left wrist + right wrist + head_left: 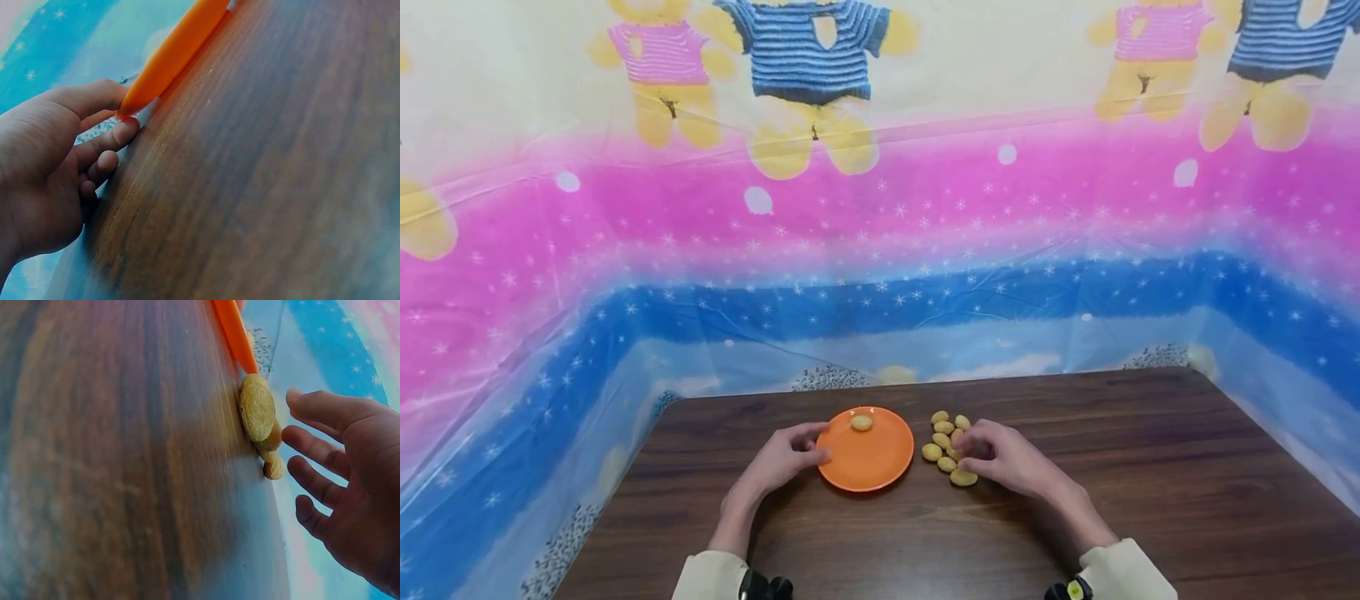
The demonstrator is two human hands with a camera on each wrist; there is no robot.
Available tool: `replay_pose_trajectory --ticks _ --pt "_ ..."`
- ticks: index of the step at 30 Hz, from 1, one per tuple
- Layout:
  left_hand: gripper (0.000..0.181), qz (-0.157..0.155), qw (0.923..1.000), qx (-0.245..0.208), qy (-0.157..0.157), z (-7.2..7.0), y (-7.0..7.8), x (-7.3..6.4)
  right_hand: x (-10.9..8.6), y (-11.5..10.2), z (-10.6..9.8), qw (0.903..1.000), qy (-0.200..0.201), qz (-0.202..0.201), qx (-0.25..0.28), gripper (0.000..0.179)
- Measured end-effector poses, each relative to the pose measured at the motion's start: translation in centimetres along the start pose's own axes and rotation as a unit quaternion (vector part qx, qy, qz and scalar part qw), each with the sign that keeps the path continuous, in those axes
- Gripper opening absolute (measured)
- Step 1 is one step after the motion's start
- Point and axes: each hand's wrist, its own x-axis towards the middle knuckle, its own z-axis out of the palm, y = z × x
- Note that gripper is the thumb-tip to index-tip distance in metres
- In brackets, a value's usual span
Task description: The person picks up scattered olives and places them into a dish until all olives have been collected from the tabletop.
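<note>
In the head view an orange plate lies on the brown table. My left hand holds its left rim, thumb and fingers on either side of it; the left wrist view shows the rim of the plate pinched at the fingertips. One yellow, potato-like oval piece sits near the far edge of the plate. To the right, several similar pieces lie in a cluster. My right hand hovers over the right side of this cluster, covering part of it. In the right wrist view its fingers are spread, with nothing between them, beside the nearest piece.
The dark wooden table runs back to a patterned cloth that hangs behind it and along its sides. Bare tabletop shows in front of the plate and to the right of the right hand.
</note>
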Motion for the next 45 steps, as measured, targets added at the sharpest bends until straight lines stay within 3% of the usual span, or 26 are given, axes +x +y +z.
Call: replay_pose_trajectory --ticks 16,45 --pt "0.052 0.001 1.0 0.007 -0.002 0.09 -0.06 0.11 -0.77 0.39 -0.23 0.9997 -0.013 0.015 0.012 0.023" --pt "0.055 -0.002 1.0 -0.005 -0.004 0.06 -0.02 0.04 -0.92 0.68 -0.27 0.9951 -0.085 0.042 0.025 0.018"
